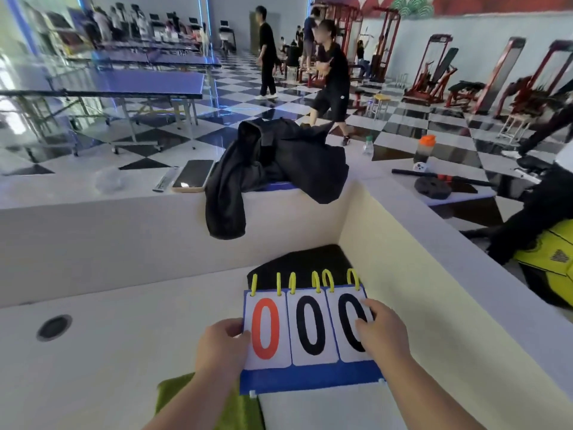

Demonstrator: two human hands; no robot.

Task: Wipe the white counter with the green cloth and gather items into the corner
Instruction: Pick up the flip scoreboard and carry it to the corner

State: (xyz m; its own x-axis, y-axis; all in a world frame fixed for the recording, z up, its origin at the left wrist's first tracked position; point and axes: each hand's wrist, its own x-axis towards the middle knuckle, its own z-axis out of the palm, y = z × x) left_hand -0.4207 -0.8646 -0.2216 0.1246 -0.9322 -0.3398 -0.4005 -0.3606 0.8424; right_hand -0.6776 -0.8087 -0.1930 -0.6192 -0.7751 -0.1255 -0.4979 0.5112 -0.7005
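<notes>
A blue flip scoreboard point(310, 377) with yellow rings shows an orange 0 and two black 0s. It stands on the white counter point(124, 352) close to the inner corner. My left hand point(221, 346) grips its left edge and my right hand point(383, 333) grips its right side. The green cloth point(214, 405) lies flat on the counter under my left forearm, just left of the scoreboard's base. A black item point(304, 262) lies in the corner behind the scoreboard.
A round cable hole point(54, 327) sits in the counter at the left. On the raised ledge behind lie a black jacket point(279, 162), a phone point(193, 175) and a remote point(166, 180). The right ledge holds a shaker bottle point(424, 148) and a black bar point(440, 176).
</notes>
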